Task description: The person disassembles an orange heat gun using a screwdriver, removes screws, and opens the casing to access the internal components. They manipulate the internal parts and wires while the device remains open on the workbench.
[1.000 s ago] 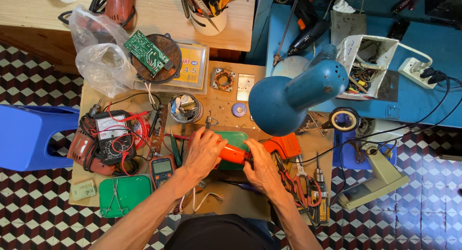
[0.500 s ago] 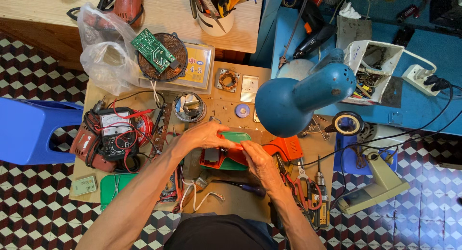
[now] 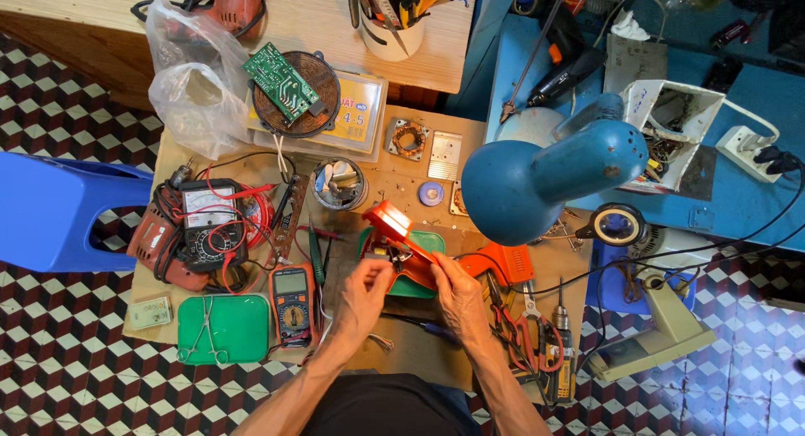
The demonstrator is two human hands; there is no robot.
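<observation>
Both hands closed on the orange plastic casing of a small appliance (image 3: pixel 402 243), held up over the middle of the low wooden work table (image 3: pixel 402 163). Left hand (image 3: pixel 365 292) grips its lower left edge, fingers curled tight around it. Right hand (image 3: pixel 457 289) pinches the right side, thumb and fingers on the shell.

Change from half a second ago: the casing then lay low under both palms, mostly covered. Now it is tipped up, one end raised toward the lamp, and its orange face shows plainly. The left hand has drawn back toward the body.

Under the casing: a green flat plastic tray (image 3: pixel 419 260), partly hidden. Just right of the right hand, a second orange plastic part (image 3: pixel 507 264) lies on the table, touching or nearly touching the first; cannot tell which.

Left of the hands: an orange-edged digital multimeter (image 3: pixel 292 302), flat, near the left wrist. Beyond it, a green rectangular lid with metal forceps on it (image 3: pixel 222 329). Further left, a black analogue meter with red leads (image 3: pixel 210 226).

Above the hands: a round tin of small parts (image 3: pixel 340 183). To the right and overhead, a blue metal desk lamp shade (image 3: pixel 537 180) covers part of the table. Red-handled pliers (image 3: pixel 532 331) lie by the right forearm.
</observation>
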